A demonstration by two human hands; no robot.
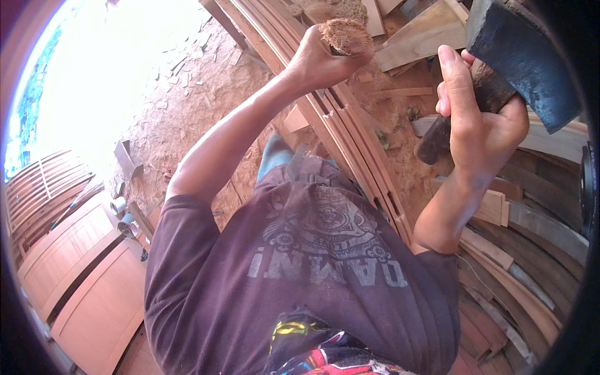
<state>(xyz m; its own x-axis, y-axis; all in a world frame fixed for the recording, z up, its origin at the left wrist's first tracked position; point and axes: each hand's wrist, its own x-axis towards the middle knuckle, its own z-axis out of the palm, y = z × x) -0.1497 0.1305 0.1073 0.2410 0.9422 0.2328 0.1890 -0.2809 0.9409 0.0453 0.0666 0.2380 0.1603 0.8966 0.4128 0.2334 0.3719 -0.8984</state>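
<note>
Axe raised beside a frayed wooden end, over timbers that already have slots.
The right hand (484,128) is closed around the handle of an axe (522,65); the left hand (322,65) is wrapped around a piece with a frayed end (347,37), well apart from the axe. Beneath lie long timbers (357,134), their visible slots seemingly cut already; how many cuts remain I cannot tell. Farther off, scraps litter the dirt floor (209,103).

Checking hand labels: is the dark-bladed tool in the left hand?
No, the right hand grips the dark-bladed tool by its handle, while the left hand holds a rough-ended brown piece.
</note>
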